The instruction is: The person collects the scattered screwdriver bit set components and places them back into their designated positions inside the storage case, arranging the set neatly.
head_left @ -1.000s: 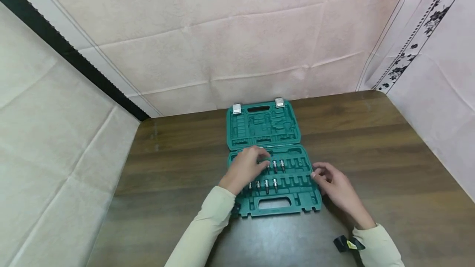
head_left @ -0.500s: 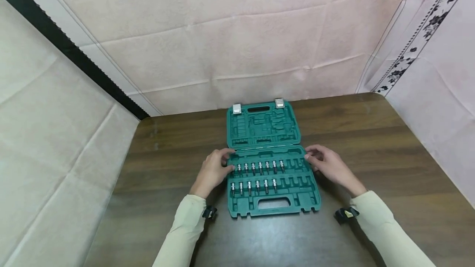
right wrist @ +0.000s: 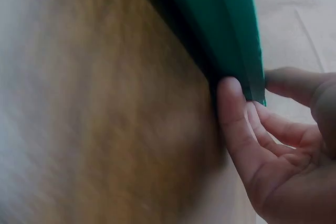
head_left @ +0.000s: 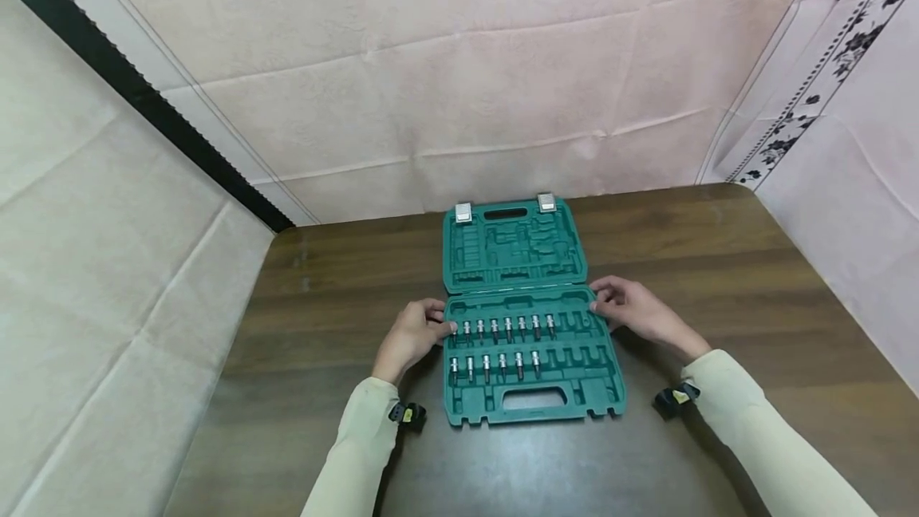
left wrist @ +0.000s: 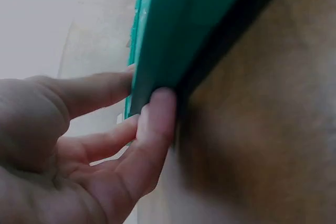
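Note:
A green plastic socket bit case [head_left: 534, 404] lies unfolded on the table, its lid [head_left: 513, 250] away from me. Two rows of silver-and-dark bit sockets [head_left: 508, 330] stand in the near half. My left hand [head_left: 412, 339] grips that half's left side near the hinge, thumb on the rim. In the left wrist view its fingers [left wrist: 160, 116] lie against the outer wall. My right hand [head_left: 639, 311] holds the right side the same way, and the right wrist view shows its fingers [right wrist: 233, 108] against the wall and the thumb over the rim.
The brown wood-grain table [head_left: 337, 294] reaches back to a pale cloth wall [head_left: 431, 102]. Cloth panels also stand at the left and right. Two silver latches [head_left: 463, 213] sit on the lid's far edge. Each wrist wears a small black camera [head_left: 409, 415].
My left hand has gone from above the bit sockets to the case's left side and taken hold there. My right hand has slid farther up the right side, toward the hinge.

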Available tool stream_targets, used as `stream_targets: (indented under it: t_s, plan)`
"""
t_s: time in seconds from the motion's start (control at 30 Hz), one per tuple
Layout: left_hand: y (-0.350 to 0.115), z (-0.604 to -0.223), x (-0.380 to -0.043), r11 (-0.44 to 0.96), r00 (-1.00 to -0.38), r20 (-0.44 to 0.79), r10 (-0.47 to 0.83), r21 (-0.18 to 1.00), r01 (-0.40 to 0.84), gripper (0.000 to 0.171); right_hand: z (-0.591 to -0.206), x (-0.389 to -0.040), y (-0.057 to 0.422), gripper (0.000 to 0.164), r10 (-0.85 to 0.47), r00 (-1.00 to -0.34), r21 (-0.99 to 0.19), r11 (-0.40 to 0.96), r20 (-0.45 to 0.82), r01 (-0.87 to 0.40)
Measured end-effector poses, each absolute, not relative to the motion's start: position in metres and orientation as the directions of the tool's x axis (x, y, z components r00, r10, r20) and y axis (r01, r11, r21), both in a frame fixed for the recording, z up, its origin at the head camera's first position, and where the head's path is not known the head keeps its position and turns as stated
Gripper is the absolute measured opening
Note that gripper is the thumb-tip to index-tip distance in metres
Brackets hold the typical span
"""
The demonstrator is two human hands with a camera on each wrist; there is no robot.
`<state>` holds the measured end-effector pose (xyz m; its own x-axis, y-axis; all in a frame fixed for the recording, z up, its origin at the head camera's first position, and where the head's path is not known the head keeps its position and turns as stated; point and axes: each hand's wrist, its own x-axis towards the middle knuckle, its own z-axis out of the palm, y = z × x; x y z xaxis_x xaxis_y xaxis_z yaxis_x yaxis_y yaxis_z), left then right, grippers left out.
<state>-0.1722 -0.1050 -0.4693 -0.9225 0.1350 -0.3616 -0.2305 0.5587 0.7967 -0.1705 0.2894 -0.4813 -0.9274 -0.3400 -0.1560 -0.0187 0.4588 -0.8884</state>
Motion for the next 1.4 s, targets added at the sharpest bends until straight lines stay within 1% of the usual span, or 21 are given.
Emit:
stream_targets:
  t_s: [0.07,0.2,0.27,0.37,0.5,0.6,0.73,0.83,0.97,1.1,1.23,1.4]
  plan:
    - [-0.105,-0.470,-0.176,0.551,-0.918,-0.355,0.175,0.808,-0.208,0.042,-0.482,-0.173,0.293,0.043,-0.345,-0.923,-0.891,0.454,-0.171,-0.005]
    - [-0.109,-0.478,-0.184,0.450,-0.907,-0.336,0.255,0.871,-0.197,0.047,-0.482,-0.180,0.297,0.047,-0.324,-0.927,-0.887,0.462,-0.190,0.020]
    - [-0.111,-0.481,-0.188,0.403,-0.912,-0.317,0.261,0.894,-0.196,0.050,-0.480,-0.185,0.297,0.049,-0.307,-0.932,-0.877,0.479,-0.194,0.025]
    - [-0.112,-0.481,-0.198,0.383,-0.931,-0.283,0.233,0.906,-0.180,0.052,-0.476,-0.198,0.294,0.054,-0.276,-0.938,-0.858,0.511,-0.212,0.044]
    - [-0.111,-0.475,-0.220,0.386,-0.954,-0.234,0.185,0.911,-0.148,0.056,-0.468,-0.221,0.293,0.061,-0.228,-0.942,-0.829,0.553,-0.247,0.084]
    - [-0.108,-0.472,-0.238,0.394,-0.960,-0.219,0.175,0.909,-0.135,0.058,-0.463,-0.238,0.294,0.062,-0.207,-0.944,-0.818,0.567,-0.257,0.099]
    - [-0.101,-0.470,-0.259,0.409,-0.964,-0.213,0.156,0.903,-0.133,0.058,-0.461,-0.257,0.296,0.062,-0.203,-0.946,-0.827,0.553,-0.253,0.103]
    - [-0.094,-0.470,-0.270,0.420,-0.967,-0.210,0.142,0.898,-0.134,0.060,-0.460,-0.268,0.295,0.065,-0.209,-0.943,-0.842,0.527,-0.261,0.116]
    - [-0.089,-0.471,-0.281,0.453,-0.970,-0.213,0.118,0.881,-0.139,0.060,-0.460,-0.280,0.288,0.071,-0.213,-0.939,-0.860,0.492,-0.268,0.134]
    - [-0.089,-0.471,-0.288,0.476,-0.969,-0.229,0.091,0.865,-0.159,0.060,-0.460,-0.289,0.280,0.072,-0.203,-0.947,-0.870,0.477,-0.249,0.127]
    - [-0.092,-0.472,-0.293,0.471,-0.960,-0.265,0.093,0.861,-0.193,0.059,-0.462,-0.292,0.274,0.068,-0.173,-0.956,-0.862,0.491,-0.238,0.126]
    - [-0.096,-0.473,-0.296,0.478,-0.952,-0.289,0.098,0.853,-0.210,0.049,-0.468,-0.295,0.268,0.061,-0.144,-0.962,-0.840,0.529,-0.233,0.125]
